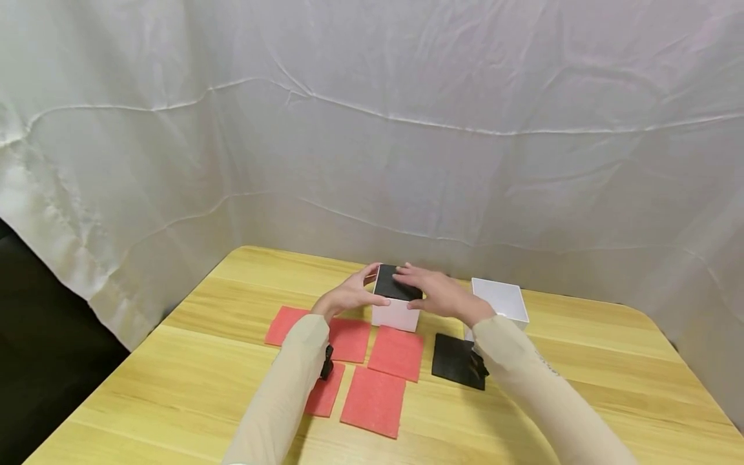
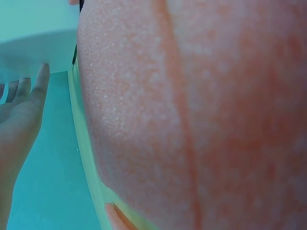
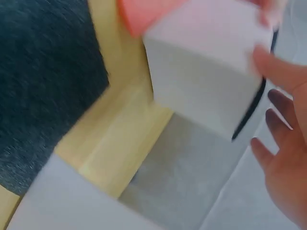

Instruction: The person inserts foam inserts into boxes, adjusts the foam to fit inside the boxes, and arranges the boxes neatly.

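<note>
Black sheet (image 1: 395, 285) half under hands

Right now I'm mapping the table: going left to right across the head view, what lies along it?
Red foam squares → white box topped by a black sheet → black square → open white box.

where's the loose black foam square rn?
Head view: the flat black foam square lies on the wooden table, right of the red foam squares, beside the right sleeve.

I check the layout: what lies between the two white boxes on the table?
In the head view, only the right hand lies between the white box and the second white box.
</note>
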